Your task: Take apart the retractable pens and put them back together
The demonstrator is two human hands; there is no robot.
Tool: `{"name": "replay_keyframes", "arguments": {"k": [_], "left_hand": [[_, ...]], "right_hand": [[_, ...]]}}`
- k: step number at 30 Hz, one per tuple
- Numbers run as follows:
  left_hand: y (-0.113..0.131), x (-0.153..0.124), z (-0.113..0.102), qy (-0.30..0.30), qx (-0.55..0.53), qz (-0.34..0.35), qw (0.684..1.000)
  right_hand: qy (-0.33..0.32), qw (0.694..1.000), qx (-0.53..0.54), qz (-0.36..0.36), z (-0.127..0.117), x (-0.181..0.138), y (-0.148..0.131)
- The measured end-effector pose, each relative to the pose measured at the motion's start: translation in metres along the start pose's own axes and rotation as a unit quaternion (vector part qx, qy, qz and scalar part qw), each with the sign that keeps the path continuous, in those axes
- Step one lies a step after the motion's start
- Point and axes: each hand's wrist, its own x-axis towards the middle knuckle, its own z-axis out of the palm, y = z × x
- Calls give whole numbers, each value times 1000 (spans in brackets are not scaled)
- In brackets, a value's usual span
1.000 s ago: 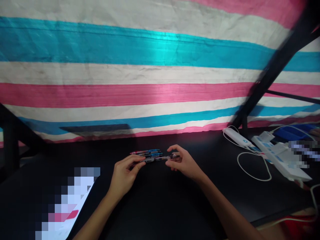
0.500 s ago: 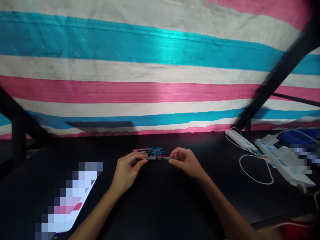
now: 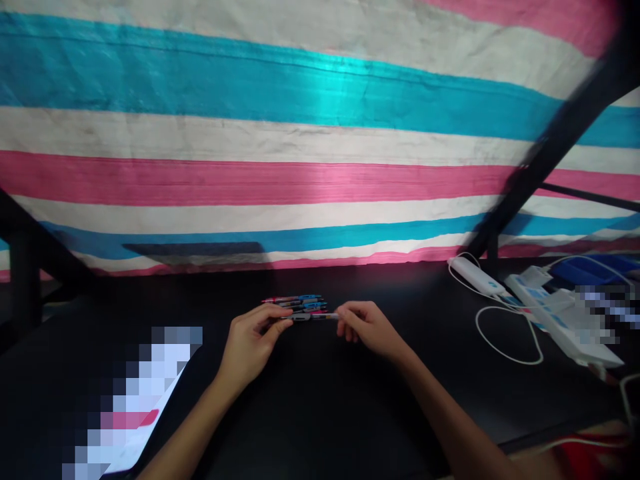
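Note:
A slim pen [image 3: 301,317] with a grey part and a clear length lies level between my two hands, just above or on the black table. My left hand [image 3: 255,337] pinches its left end between thumb and fingers. At the other end, the thumb and forefinger of my right hand [image 3: 367,327] close on the clear tip, with the remaining fingers curled below. Several pens [image 3: 293,299] with red, blue and dark parts lie side by side just behind the held one, partly hidden by it and my left fingers.
A lit phone or tablet screen [image 3: 145,427], partly blurred, lies at the left. To the right are a white power strip [image 3: 555,320], a white device [image 3: 475,277] with looping cables, and a blue item [image 3: 590,268]. A striped sheet [image 3: 300,180] hangs behind the table, between dark frame bars.
My right hand has turned and its fingers have shifted along the pen's right end; the dark piece seen in those fingers before is now hidden. My left hand keeps its pinch.

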Motion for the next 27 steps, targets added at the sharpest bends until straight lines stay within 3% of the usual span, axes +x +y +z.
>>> {"name": "replay_keyframes", "arguments": {"k": [3, 8, 13, 18, 23, 27], "left_hand": [[1, 1, 0, 3, 9, -6, 1000], [2, 2, 0, 5, 18, -6, 1000], [-1, 2, 0, 3, 15, -5, 1000], [3, 1, 3, 6, 1, 7, 1000], [3, 1, 2, 5, 1, 1, 1000], [2, 1, 0, 1, 4, -7, 1000]], "right_hand": [[25, 998, -1, -52, 1, 0, 1], [-19, 999, -35, 19, -1, 0, 1], [37, 997, -28, -57, 0, 0, -1], [-30, 998, 15, 47, 1, 3, 1], [27, 999, -12, -24, -1, 2, 2], [-11, 999, -31, -4, 1, 0, 2]]}}
